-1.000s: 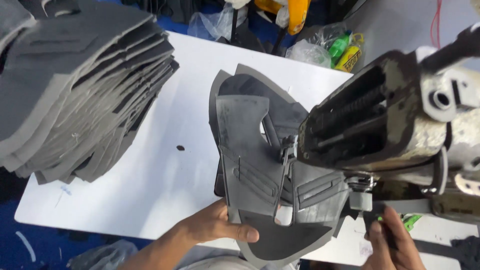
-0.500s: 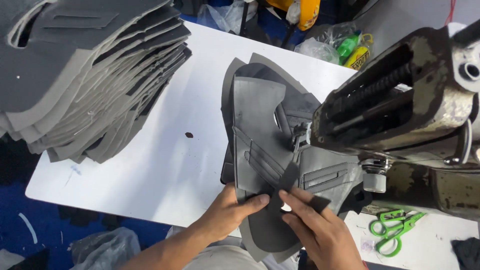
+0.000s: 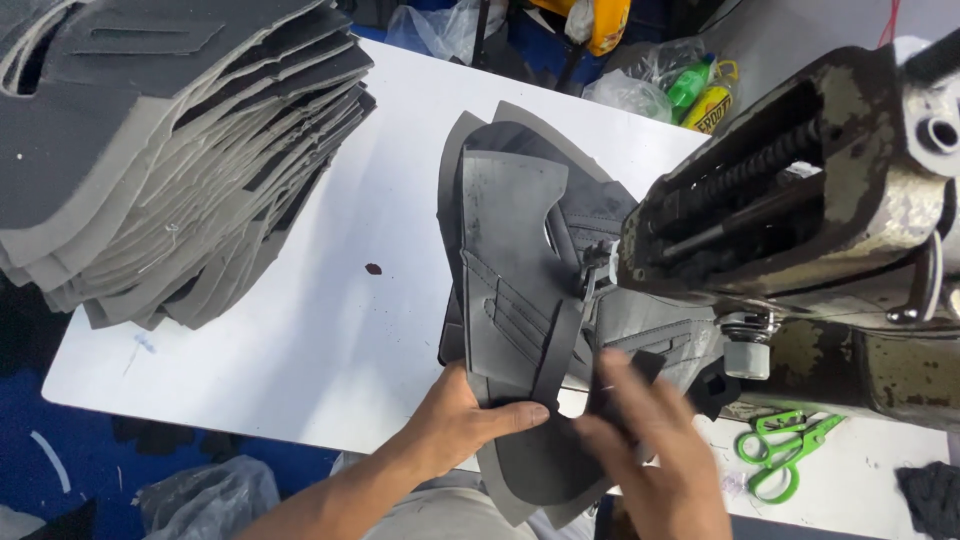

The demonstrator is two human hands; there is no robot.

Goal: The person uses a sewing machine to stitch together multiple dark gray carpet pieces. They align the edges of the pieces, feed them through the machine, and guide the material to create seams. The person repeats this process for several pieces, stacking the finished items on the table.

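Observation:
A grey shoe-upper piece [image 3: 510, 250] with stitched panels lies on the white table [image 3: 330, 330], its right part under the head of an old sewing machine [image 3: 800, 200]. My left hand [image 3: 465, 425] pinches the near edge of the piece, thumb on top. My right hand [image 3: 650, 450], blurred, rests flat on the piece's lower right part near the needle area, fingers spread.
A tall stack of grey cut pieces [image 3: 160, 150] fills the table's left. Green scissors [image 3: 780, 450] lie at the right near edge. A dark spot [image 3: 373, 268] marks the table. Bottles and bags [image 3: 690, 85] sit beyond the far edge.
My right hand has come up from the table's near edge onto the grey piece. My left hand keeps its hold on the piece's near edge. The view has shifted a little.

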